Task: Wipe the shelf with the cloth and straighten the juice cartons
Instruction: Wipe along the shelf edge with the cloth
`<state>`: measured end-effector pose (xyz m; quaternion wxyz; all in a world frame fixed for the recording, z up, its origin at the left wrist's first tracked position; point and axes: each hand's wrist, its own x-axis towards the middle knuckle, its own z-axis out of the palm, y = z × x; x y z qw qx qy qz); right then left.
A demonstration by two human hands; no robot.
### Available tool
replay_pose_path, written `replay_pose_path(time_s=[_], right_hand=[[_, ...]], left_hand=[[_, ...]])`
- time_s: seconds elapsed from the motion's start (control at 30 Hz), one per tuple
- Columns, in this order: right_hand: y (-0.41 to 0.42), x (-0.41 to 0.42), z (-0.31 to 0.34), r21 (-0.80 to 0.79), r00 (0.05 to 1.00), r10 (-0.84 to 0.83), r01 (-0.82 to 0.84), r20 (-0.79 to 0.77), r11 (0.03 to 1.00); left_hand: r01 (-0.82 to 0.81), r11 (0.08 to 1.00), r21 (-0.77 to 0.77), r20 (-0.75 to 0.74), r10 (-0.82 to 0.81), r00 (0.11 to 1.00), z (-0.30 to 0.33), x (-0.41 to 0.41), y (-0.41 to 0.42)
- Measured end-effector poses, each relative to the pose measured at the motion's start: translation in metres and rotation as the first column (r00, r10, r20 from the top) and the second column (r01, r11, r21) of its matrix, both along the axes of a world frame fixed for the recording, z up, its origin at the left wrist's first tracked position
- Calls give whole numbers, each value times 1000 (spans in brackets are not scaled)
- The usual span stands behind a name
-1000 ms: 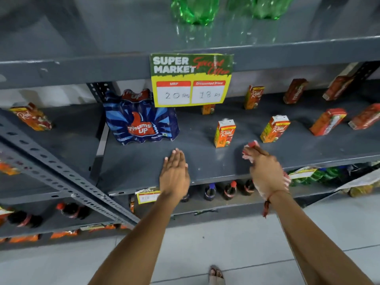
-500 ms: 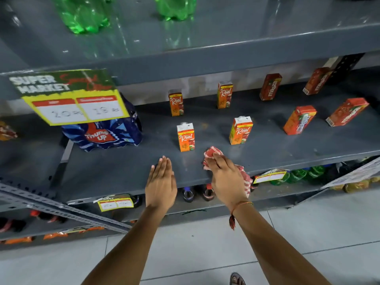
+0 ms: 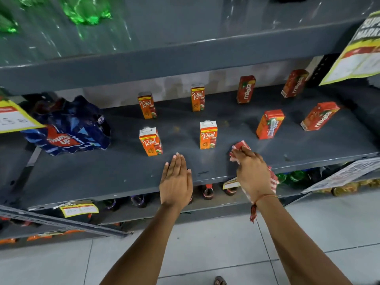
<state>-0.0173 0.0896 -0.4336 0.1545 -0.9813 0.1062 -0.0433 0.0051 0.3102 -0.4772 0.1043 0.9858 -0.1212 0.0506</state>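
A grey metal shelf carries several small juice cartons. Orange Real cartons stand at front left, front middle, back left and back middle. Red Maaza cartons stand or lean to the right. My right hand presses a red-and-white cloth on the shelf near its front edge. My left hand lies flat on the shelf front, fingers together, holding nothing.
A blue Thums Up pack sits at the shelf's left. Green bottles stand on the shelf above. Yellow price signs hang at the left and the right. Dark bottles fill the shelf below. Tiled floor lies underneath.
The view has swung right along the shelf. My right hand has slid the cloth rightward, past the front middle Real carton. My left hand has kept flat on the shelf edge.
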Motion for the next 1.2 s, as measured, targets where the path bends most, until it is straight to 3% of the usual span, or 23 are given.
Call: replay_pose_path(time_s=[0.07, 0.17, 0.23, 0.33, 0.47, 0.67, 0.9, 0.97, 1.1, 1.2], right_hand=[[10, 0, 0, -7, 996, 52, -51, 71, 999], [39, -6, -16, -57, 944, 316, -311, 99, 949], [45, -7, -23, -61, 925, 365, -361, 107, 931], [29, -3, -20, -34, 957, 266, -264, 115, 964], [-18, -9, -15, -55, 994, 108, -107, 14, 993], [-95, -23, -5, -90, 988, -148, 144, -45, 986], [-150, -16, 15, 42, 968, -248, 249, -35, 968], [-134, -14, 16, -10, 982, -178, 179, 64, 984], [-75, -15, -13, -46, 956, 276, -272, 104, 961], [-75, -14, -26, -14, 931, 349, -350, 108, 937]], left_hand=[[-7, 1000, 22, 9, 7, 1000, -3, 1, -1], [-12, 999, 51, 23, 10, 1000, -6, 3, 0], [-6, 998, 69, 27, 4, 1000, -7, 3, -1], [1, 997, 73, 13, -2, 1000, -7, 2, 0], [2, 997, 74, 5, -2, 1000, -4, 1, -1], [-8, 996, 85, 7, 8, 1000, -2, 0, -2], [-50, 994, 94, -4, 50, 999, 0, -1, -5], [-92, 991, 97, 6, 92, 996, 0, -1, -9], [-210, 972, 101, 4, 210, 978, -4, -5, -31], [-267, 958, 100, 0, 269, 963, -5, -10, -47]])
